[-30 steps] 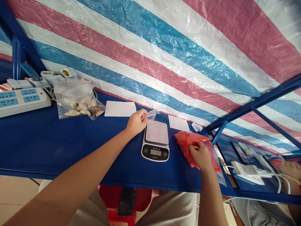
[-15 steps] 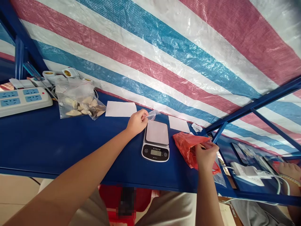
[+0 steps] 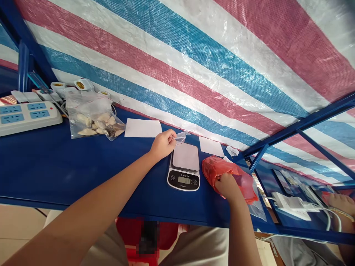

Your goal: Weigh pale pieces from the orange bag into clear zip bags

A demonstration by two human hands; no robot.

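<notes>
My left hand (image 3: 163, 144) pinches the edge of a small clear plastic bag (image 3: 181, 138), just behind the kitchen scale (image 3: 185, 157). Nothing lies on the scale's pale plate; its display is lit, but the digits are too small to read surely. To the right of the scale lies a crumpled red plastic bag (image 3: 246, 184). My right hand (image 3: 227, 184) reaches into its mouth with curled fingers, the tips hidden inside. What these fingers hold, if anything, does not show.
Left stand a power strip (image 3: 27, 118), lamp sockets (image 3: 83, 84) and a zip bag of pale dried pieces (image 3: 95, 123). White papers (image 3: 142, 128) lie along the striped sheet. A blue frame bar (image 3: 299, 123) crosses at right, where another person's hand (image 3: 341, 203) shows beyond a white power adapter (image 3: 291, 203).
My right hand has moved left, down into the mouth of the red bag, whose plastic has shifted and spread rightward. My left hand has barely moved; its clear bag looks slightly wider.
</notes>
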